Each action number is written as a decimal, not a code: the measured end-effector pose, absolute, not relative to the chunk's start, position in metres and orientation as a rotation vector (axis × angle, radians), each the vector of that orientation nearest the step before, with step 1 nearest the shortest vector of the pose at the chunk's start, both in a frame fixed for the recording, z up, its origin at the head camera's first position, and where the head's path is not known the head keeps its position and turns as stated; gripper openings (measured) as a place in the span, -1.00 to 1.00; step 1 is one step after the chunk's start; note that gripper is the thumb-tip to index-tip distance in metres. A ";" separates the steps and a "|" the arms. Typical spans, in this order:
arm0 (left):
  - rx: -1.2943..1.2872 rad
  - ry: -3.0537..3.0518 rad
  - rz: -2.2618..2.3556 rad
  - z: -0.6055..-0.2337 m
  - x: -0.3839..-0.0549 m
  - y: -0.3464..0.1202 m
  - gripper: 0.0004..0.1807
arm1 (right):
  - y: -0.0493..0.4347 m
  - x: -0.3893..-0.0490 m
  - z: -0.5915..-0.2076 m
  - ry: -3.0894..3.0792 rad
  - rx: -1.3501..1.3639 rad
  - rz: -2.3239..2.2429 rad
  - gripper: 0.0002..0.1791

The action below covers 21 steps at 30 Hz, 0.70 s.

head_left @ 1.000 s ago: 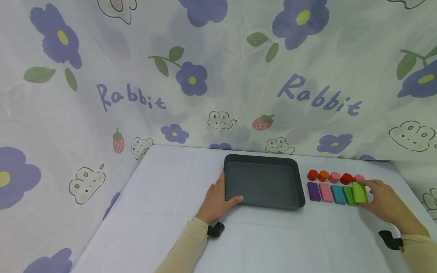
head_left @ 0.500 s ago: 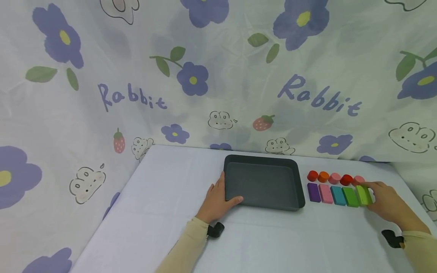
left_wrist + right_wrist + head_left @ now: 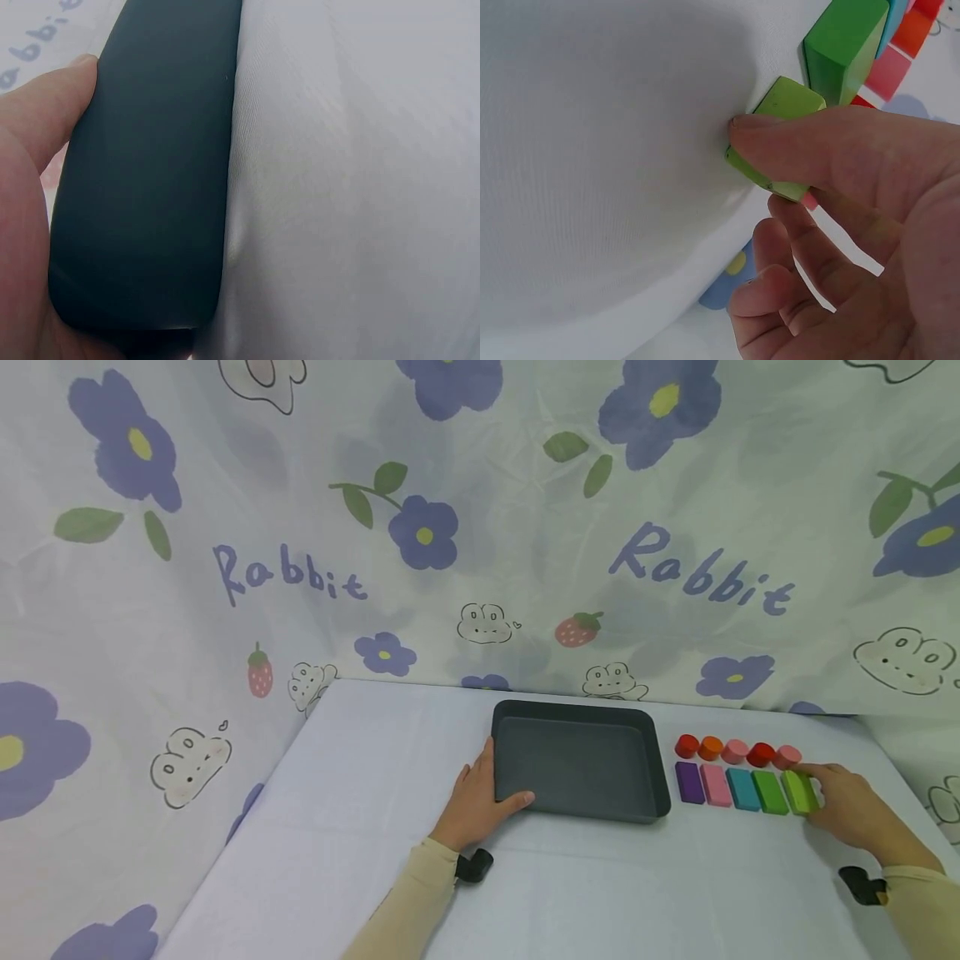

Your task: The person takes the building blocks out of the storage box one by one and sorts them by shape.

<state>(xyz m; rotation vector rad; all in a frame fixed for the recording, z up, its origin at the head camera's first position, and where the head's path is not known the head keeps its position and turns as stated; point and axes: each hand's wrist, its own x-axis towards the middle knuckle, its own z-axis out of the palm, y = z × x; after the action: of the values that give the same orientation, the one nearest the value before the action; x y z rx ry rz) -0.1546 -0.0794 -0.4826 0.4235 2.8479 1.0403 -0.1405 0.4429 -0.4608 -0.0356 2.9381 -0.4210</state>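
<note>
My left hand rests at the near left corner of a dark grey rectangular tray. Its fingers lie straight along the left wall, and the thumb touches the near rim. On the right, my right hand pinches a light green block at the end of a row of blocks. In the right wrist view, the thumb lies across the light green block, while the other fingers are partly behind it. Beside it stands a green block, with a small gap between them.
Left of the green block are a blue block, a pink block and a purple block. Behind them runs a row of several small cylinders, among them an orange one. A patterned cloth hangs behind the white table.
My right hand has moved slightly right and down with the light green block, which no longer overlaps the green one and now stands in line. My left hand and the tray stay put.
</note>
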 end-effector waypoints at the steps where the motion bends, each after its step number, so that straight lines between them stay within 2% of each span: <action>1: 0.423 2.848 1.041 -0.482 -0.154 -0.080 0.24 | 0.442 -0.141 -0.461 2.938 -0.035 -0.418 -0.26; 21: 0.424 2.857 1.040 -0.485 -0.155 -0.080 0.25 | 0.443 -0.144 -0.466 2.902 -0.064 -0.449 -0.27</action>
<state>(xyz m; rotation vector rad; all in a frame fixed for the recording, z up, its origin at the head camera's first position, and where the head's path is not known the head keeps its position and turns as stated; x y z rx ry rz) -0.1551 -0.0802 -0.4848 0.4245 2.8566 1.0405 -0.1440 0.4431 -0.4658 -0.0639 2.9025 -0.4492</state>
